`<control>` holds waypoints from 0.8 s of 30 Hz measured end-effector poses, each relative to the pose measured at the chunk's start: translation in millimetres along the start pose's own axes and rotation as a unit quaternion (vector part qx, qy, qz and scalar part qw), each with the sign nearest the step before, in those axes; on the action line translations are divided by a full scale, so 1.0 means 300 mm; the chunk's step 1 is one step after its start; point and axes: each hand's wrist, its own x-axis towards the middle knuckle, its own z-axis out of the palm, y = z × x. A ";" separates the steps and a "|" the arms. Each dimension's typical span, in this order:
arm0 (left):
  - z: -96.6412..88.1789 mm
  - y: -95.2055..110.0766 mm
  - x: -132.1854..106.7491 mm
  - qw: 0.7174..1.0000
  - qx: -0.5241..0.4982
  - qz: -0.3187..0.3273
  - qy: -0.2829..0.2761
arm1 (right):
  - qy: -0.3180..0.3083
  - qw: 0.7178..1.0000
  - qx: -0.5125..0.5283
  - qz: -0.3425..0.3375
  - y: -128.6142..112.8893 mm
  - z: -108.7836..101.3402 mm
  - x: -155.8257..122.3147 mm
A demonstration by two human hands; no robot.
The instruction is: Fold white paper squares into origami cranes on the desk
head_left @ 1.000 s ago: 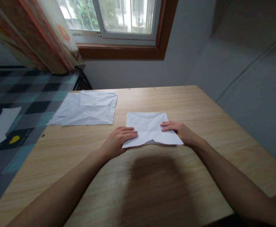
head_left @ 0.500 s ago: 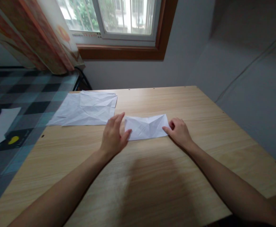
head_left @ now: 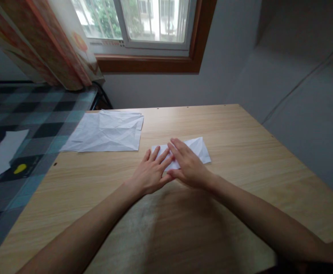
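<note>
A white folded sheet of paper (head_left: 198,147), creased and strip-shaped, lies on the wooden table (head_left: 120,228) in front of me. My left hand (head_left: 152,172) rests on its left part, fingers spread and flat. Over the paper's middle lies my right hand (head_left: 189,164), fingers stretched out, its fingertips beside or touching those of the left. Both hands cover much of the sheet; its right end and a bit of its upper left edge show.
Several creased white sheets (head_left: 112,131) lie stacked at the table's far left. Beyond the left edge is a surface with a checked cloth (head_left: 49,129), holding another white paper (head_left: 3,154). A window (head_left: 155,23) and a curtain (head_left: 40,42) are at the back.
My right hand has left the paper's right end and moved left onto its middle. My left hand has moved right and flattened onto the paper. The view has shifted slightly.
</note>
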 end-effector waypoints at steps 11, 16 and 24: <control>-0.001 -0.001 -0.003 1.000 -0.004 -0.026 0.001 | -0.132 0.987 -0.071 0.065 0.120 0.031 0.013; -0.001 -0.006 -0.007 0.999 0.002 -0.045 0.009 | -0.111 0.983 -0.092 0.114 0.240 -0.054 -0.095; -0.009 -0.004 -0.003 0.995 0.034 -0.095 0.021 | -0.145 0.970 -0.152 0.120 0.261 -0.112 -0.164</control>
